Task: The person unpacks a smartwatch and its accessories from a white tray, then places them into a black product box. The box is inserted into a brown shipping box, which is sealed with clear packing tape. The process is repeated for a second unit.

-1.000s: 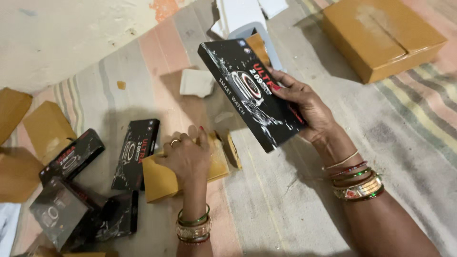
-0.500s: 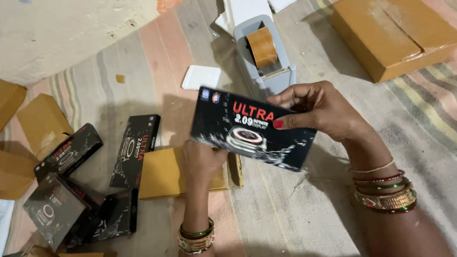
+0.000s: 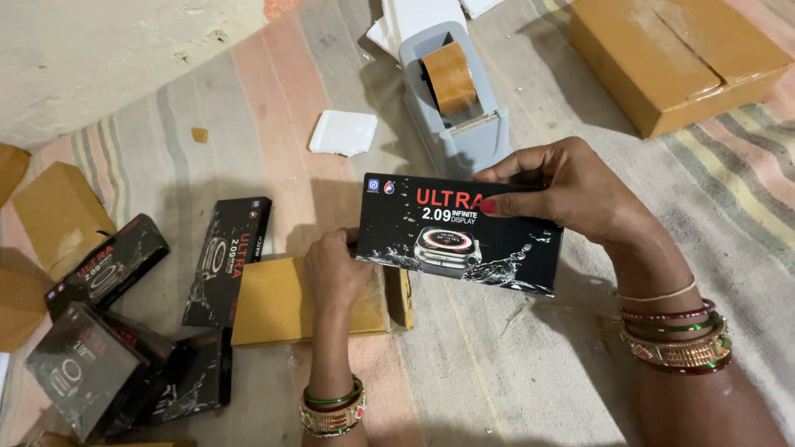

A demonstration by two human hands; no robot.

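A: Quick pass on this one. What did the hands have?

B: I saw the right hand (image 3: 571, 194) gripping a black smartwatch box (image 3: 460, 233), fingers curled over its top right edge and thumb on the front face. The box was held off the floor, long side roughly level, printed face toward the camera. The left hand (image 3: 335, 269) was at the box's lower left corner, fingers closed around that end, so I logged both hands as holding it.

A: And under it?

B: A flat tan cardboard packet (image 3: 273, 302) lay on the striped mat (image 3: 513, 364), directly beneath the left hand. I couldn't tell whether the hand touched it.

A: Rest of the scene, fast.

B: A grey tape dispenser (image 3: 451, 108) with a roll of brown tape (image 3: 450, 76) sat just beyond the held box. A white foam piece (image 3: 344, 132) lay left of the dispenser. One more black box (image 3: 228, 258) lay flat beside the packet, and a pile of the same black boxes (image 3: 108, 348) was at the far left, some overlapping. A large brown carton (image 3: 675, 62) sat at the top right, well apart from the hands. Tan envelopes (image 3: 58, 215) lay at the left edge. Bangles on both wrists.
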